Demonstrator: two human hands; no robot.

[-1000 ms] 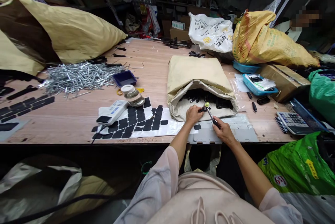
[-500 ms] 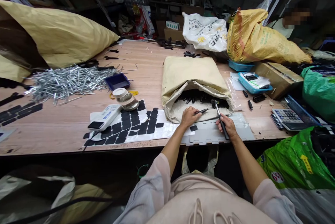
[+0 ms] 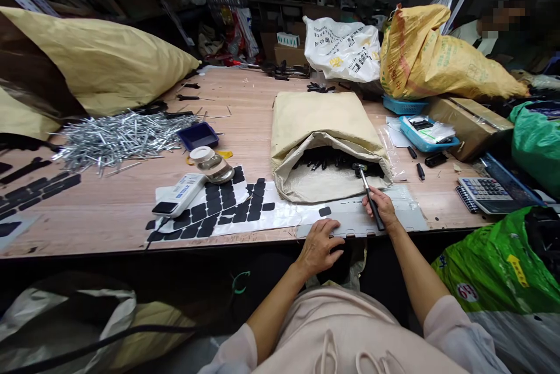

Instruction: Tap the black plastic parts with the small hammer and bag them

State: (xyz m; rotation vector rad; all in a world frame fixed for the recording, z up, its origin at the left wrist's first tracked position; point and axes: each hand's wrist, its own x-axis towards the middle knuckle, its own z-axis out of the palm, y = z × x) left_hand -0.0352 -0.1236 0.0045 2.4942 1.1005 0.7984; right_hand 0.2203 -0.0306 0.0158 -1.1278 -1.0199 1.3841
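Note:
My right hand (image 3: 380, 206) is closed around a small hammer (image 3: 373, 206) with a black grip. The hammer's metal head points away from me, at the mouth of a tan paper sack (image 3: 319, 111). Dark slender pieces (image 3: 321, 158) lie in the sack's mouth, too shadowed to make out. At the table's front edge my left hand (image 3: 320, 247) is open, its fingers apart and nothing visible in them. Beneath and beside the hands lies a pale grey sheet (image 3: 400, 210). A single black sticker (image 3: 324, 211) sits between the left hand and the sack.
Left on the table (image 3: 245, 105) are a heap of metal rods (image 3: 116, 140), a dark blue tray (image 3: 198, 136), a lidded jar (image 3: 213, 165) and sheets of black stickers (image 3: 214, 202). Rightward stand a calculator (image 3: 487, 193), a blue basket (image 3: 429, 132) and a green bag (image 3: 481, 263). Another person is at back right.
My left hand has come back from the sack's mouth to the table edge and no longer holds the slender black piece. The right hand keeps the hammer in nearly the same place.

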